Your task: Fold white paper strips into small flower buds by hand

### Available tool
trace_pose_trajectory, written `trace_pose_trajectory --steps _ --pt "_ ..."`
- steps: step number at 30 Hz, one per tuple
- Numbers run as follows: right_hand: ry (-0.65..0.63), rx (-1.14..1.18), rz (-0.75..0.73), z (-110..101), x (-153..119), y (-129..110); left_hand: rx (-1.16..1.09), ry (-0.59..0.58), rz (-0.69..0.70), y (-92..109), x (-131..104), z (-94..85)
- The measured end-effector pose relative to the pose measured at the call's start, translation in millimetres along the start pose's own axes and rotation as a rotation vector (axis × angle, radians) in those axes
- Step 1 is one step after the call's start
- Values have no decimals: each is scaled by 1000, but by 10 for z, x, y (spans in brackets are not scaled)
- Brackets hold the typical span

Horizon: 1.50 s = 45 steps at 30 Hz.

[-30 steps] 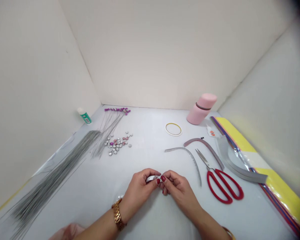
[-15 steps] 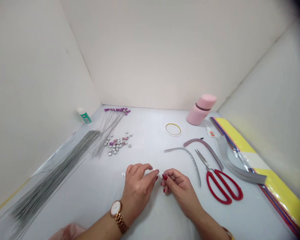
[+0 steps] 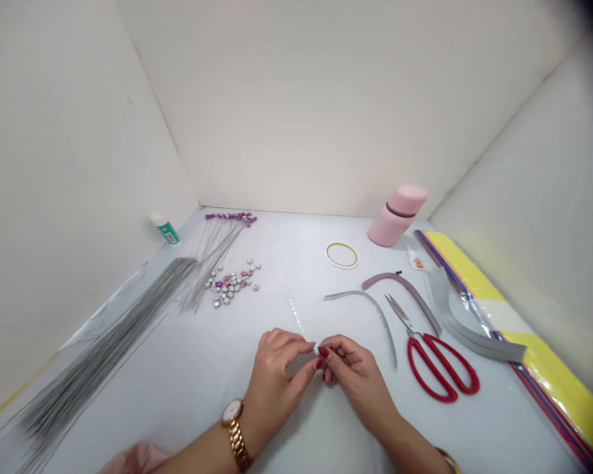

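Observation:
A narrow, shiny silver paper strip (image 3: 296,315) sticks up and away from between my hands, its near end folded small at my fingertips. My right hand (image 3: 350,372) pinches that folded end between thumb and forefinger. From the other side my left hand (image 3: 280,368), with a watch on its wrist, closes thumb and forefinger on the same small end. The fingers hide most of the fold. Several small folded stars (image 3: 232,284), silver, pink and purple, lie in a loose pile beyond my left hand.
Red-handled scissors (image 3: 432,352) lie right of my hands beside curved grey strips (image 3: 375,309). Further off are a tape roll (image 3: 341,266), a pink bottle (image 3: 393,220), a small glue bottle (image 3: 417,261) and yellow packets (image 3: 543,355). Wires (image 3: 113,349) and a glue stick (image 3: 167,230) lie left.
The strip's loose end has swung from the left, along my left hand, to pointing away from me. My left fingers have shifted round the folded end; my right hand has stayed nearly still.

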State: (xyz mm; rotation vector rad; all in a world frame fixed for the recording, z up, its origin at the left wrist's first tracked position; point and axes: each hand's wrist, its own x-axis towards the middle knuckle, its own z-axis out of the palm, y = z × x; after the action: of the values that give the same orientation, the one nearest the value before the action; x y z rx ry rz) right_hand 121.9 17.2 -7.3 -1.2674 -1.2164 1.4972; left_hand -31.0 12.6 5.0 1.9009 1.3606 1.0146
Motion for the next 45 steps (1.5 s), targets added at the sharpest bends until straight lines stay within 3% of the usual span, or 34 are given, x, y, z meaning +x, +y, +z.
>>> trace_pose_trajectory --steps 6,9,13,18,24,28,31,36,39,43,45 --pt "-30 -57 -18 6 -17 5 -350 -39 -337 -10 43 22" --pt "10 -147 -145 6 -22 -23 -562 -80 -511 -17 66 29" --pt "-28 -313 -314 11 -23 -49 -688 -55 -552 -27 88 38" --pt "-57 -202 -78 36 -39 -48 -699 -40 -565 -39 71 71" --pt "-88 202 156 101 -41 -55 -583 -14 -500 -39 22 104" --pt "-110 348 214 112 -48 -72 -216 63 -186 -34 12 46" --pt "-109 386 225 103 -51 -80 -63 46 58 -61 14 3" --pt "-38 419 232 78 -36 -66 -33 -33 138 -88 15 -13" --pt "-9 410 213 75 -29 -55 -164 -54 25 -75 17 14" --pt "16 327 162 92 -35 -55 -555 -32 -341 -54 32 81" --pt "23 293 146 102 -38 -61 -724 -72 -430 -42 41 101"
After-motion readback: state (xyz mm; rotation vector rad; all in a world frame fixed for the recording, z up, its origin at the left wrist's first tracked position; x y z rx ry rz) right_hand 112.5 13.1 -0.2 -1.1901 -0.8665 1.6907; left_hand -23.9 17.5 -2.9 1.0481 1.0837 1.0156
